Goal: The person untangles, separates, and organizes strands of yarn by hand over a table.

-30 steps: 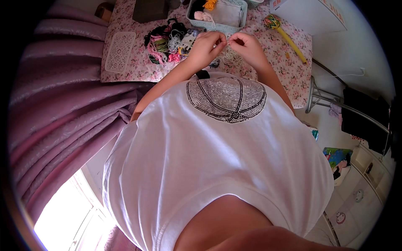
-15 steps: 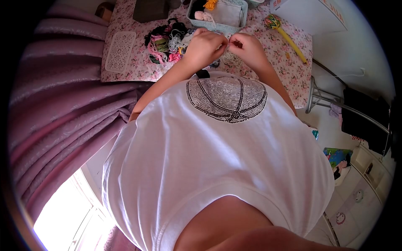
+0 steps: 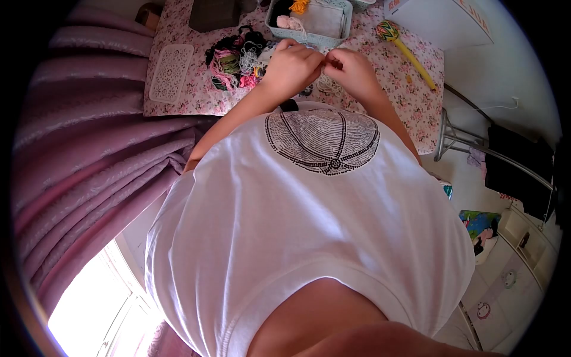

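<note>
My left hand [image 3: 293, 66] and my right hand [image 3: 352, 69] meet over the near part of the table, fingers closed in a pinch and fingertips almost touching. White yarn [image 3: 329, 87] lies in loose loops just below them, and its strands lead up to the pinched fingers. The fingers partly hide what is between them. Beside my left hand sits a tangled heap of yarn [image 3: 226, 66] in black, green and pink. A pale grey skein [image 3: 250, 58] lies against that heap.
A light blue basket [image 3: 324, 41] with orange and pale pink yarn stands behind my hands. Also on the flowered tablecloth [image 3: 202, 107] are a white lace-patterned tray [image 3: 171, 74], a dark box [image 3: 213, 15], a yellow stick with a patterned head [image 3: 410, 58] and a white carton [image 3: 437, 24].
My hands have shifted only slightly, with the fingertips drawn a little closer together. Everything else on the table stays where it was.
</note>
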The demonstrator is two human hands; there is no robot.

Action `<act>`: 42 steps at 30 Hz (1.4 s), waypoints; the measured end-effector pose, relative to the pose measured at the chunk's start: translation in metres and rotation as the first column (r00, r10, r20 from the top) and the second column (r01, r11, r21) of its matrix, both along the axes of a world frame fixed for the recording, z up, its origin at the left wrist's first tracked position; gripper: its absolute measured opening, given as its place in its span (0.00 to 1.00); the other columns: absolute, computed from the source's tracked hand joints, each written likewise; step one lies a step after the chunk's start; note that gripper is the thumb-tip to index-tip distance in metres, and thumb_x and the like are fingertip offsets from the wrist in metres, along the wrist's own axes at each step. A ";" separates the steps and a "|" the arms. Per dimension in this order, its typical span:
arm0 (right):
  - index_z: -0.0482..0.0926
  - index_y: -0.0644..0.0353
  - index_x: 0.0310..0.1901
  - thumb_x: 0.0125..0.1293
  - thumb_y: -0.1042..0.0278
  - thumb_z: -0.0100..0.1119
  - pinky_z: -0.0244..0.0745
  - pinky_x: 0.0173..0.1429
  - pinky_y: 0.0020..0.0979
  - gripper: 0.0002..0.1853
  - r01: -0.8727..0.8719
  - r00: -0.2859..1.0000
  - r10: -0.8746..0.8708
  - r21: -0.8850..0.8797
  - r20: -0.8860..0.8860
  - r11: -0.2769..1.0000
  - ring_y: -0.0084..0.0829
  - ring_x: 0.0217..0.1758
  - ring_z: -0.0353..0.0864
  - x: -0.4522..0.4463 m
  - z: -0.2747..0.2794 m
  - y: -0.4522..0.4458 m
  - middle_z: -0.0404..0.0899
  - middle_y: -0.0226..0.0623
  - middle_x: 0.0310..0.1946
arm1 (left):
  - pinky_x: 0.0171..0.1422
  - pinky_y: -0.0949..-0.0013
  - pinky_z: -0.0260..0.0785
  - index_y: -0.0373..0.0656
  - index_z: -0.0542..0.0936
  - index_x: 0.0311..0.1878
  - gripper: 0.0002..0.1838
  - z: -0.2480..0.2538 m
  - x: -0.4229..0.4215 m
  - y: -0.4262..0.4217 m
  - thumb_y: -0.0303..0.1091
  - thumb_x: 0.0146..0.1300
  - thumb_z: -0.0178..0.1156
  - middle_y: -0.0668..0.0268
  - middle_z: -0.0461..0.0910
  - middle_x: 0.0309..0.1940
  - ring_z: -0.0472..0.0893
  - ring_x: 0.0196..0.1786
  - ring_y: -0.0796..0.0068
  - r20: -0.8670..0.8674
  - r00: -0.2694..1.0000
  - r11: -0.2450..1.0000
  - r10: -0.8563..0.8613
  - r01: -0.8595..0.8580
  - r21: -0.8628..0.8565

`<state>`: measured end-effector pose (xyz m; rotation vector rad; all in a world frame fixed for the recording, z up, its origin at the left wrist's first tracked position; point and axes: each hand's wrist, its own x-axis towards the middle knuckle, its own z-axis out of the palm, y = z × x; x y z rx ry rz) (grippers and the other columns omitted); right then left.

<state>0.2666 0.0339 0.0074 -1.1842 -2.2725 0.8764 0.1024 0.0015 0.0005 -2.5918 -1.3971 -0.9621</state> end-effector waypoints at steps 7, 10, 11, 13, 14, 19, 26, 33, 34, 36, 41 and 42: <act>0.74 0.62 0.27 0.47 0.65 0.55 0.66 0.30 0.26 0.09 0.048 0.980 -0.082 -0.184 -0.182 0.982 0.26 0.23 0.73 0.001 -0.008 0.001 0.74 0.34 0.20 | 0.43 0.68 0.61 0.45 0.74 0.28 0.07 -0.007 -0.001 0.003 0.30 0.43 0.59 0.66 0.75 0.23 0.75 0.30 0.66 0.165 0.986 0.993 0.033 -0.013 -0.121; 0.75 0.62 0.28 0.49 0.67 0.55 0.65 0.30 0.23 0.08 0.039 0.956 -0.113 -0.266 -0.270 0.963 0.21 0.22 0.71 0.002 -0.016 0.005 0.73 0.31 0.19 | 0.43 0.67 0.62 0.44 0.74 0.27 0.06 -0.006 0.000 0.003 0.30 0.44 0.59 0.65 0.75 0.23 0.75 0.30 0.63 0.243 0.968 0.986 0.060 -0.019 -0.167; 0.75 0.62 0.28 0.49 0.67 0.55 0.65 0.30 0.22 0.08 0.033 0.948 -0.119 -0.280 -0.295 0.959 0.19 0.22 0.70 0.002 -0.017 0.006 0.73 0.31 0.19 | 0.42 0.67 0.62 0.44 0.74 0.27 0.06 -0.007 0.000 0.002 0.29 0.44 0.59 0.65 0.75 0.23 0.75 0.30 0.63 0.265 0.962 0.985 0.063 -0.017 -0.172; 0.75 0.63 0.28 0.49 0.68 0.55 0.65 0.29 0.22 0.07 0.033 0.925 -0.144 -0.304 -0.352 0.952 0.19 0.22 0.70 0.000 -0.020 0.005 0.73 0.30 0.19 | 0.42 0.66 0.62 0.44 0.73 0.27 0.06 -0.010 0.001 0.002 0.29 0.43 0.59 0.65 0.75 0.23 0.74 0.30 0.63 0.309 0.949 0.983 0.069 -0.012 -0.181; 0.75 0.63 0.28 0.49 0.68 0.55 0.65 0.29 0.22 0.07 0.032 0.912 -0.158 -0.317 -0.379 0.948 0.19 0.22 0.70 0.000 -0.021 0.005 0.73 0.30 0.19 | 0.42 0.66 0.62 0.44 0.73 0.27 0.06 -0.011 0.001 0.002 0.29 0.43 0.59 0.65 0.75 0.23 0.75 0.30 0.63 0.310 0.948 0.982 0.070 -0.012 -0.186; 0.75 0.63 0.27 0.49 0.66 0.54 0.66 0.29 0.26 0.08 0.007 0.977 -0.052 -0.209 -0.207 0.978 0.25 0.22 0.72 0.003 -0.015 0.007 0.74 0.34 0.20 | 0.42 0.66 0.62 0.44 0.73 0.28 0.07 -0.015 0.002 0.004 0.29 0.43 0.59 0.67 0.75 0.24 0.75 0.31 0.65 0.183 0.983 0.999 0.023 -0.016 -0.036; 0.76 0.60 0.27 0.48 0.63 0.54 0.67 0.31 0.33 0.10 -0.041 0.996 0.042 -0.018 0.082 0.999 0.37 0.27 0.74 0.003 -0.011 0.003 0.76 0.39 0.25 | 0.44 0.68 0.62 0.45 0.72 0.29 0.08 -0.008 -0.003 0.004 0.30 0.44 0.59 0.67 0.75 0.25 0.76 0.33 0.69 -0.037 0.999 0.999 -0.032 0.031 -0.020; 0.75 0.65 0.30 0.51 0.66 0.54 0.67 0.31 0.27 0.10 -0.121 0.983 0.072 -0.302 -0.167 0.946 0.27 0.24 0.72 0.008 -0.024 0.010 0.74 0.39 0.21 | 0.46 0.68 0.62 0.45 0.72 0.30 0.09 -0.011 -0.006 0.007 0.30 0.42 0.59 0.68 0.74 0.26 0.75 0.33 0.69 -0.046 0.994 0.995 -0.101 0.100 -0.018; 0.75 0.65 0.30 0.51 0.67 0.54 0.66 0.31 0.26 0.10 -0.125 0.982 0.071 -0.318 -0.177 0.940 0.25 0.24 0.72 0.009 -0.024 0.010 0.73 0.38 0.20 | 0.46 0.68 0.62 0.45 0.72 0.30 0.09 -0.012 -0.006 0.008 0.30 0.42 0.59 0.68 0.74 0.26 0.75 0.33 0.69 -0.040 0.991 0.992 -0.124 0.124 -0.018; 0.75 0.66 0.30 0.51 0.68 0.54 0.66 0.32 0.24 0.09 -0.105 0.976 0.030 -0.348 -0.215 0.932 0.22 0.25 0.71 0.009 -0.026 0.010 0.73 0.35 0.20 | 0.46 0.68 0.62 0.44 0.72 0.30 0.09 -0.012 -0.006 0.008 0.29 0.42 0.59 0.68 0.74 0.25 0.75 0.34 0.69 -0.044 0.991 0.992 -0.126 0.126 -0.013; 0.74 0.66 0.28 0.50 0.72 0.55 0.66 0.32 0.22 0.06 -0.040 0.890 -0.154 -0.410 -0.430 0.911 0.17 0.26 0.70 0.006 -0.037 0.005 0.73 0.28 0.22 | 0.45 0.68 0.62 0.45 0.73 0.29 0.09 -0.009 -0.002 0.007 0.29 0.41 0.59 0.68 0.74 0.25 0.75 0.33 0.68 0.046 0.996 0.997 -0.076 0.077 -0.005; 0.74 0.66 0.28 0.50 0.72 0.55 0.66 0.31 0.21 0.06 -0.029 0.868 -0.184 -0.418 -0.461 0.908 0.17 0.26 0.70 0.005 -0.039 0.005 0.73 0.28 0.22 | 0.45 0.68 0.62 0.45 0.73 0.29 0.09 -0.011 -0.002 0.007 0.28 0.41 0.59 0.68 0.74 0.25 0.75 0.33 0.68 0.089 0.994 0.998 -0.060 0.060 -0.005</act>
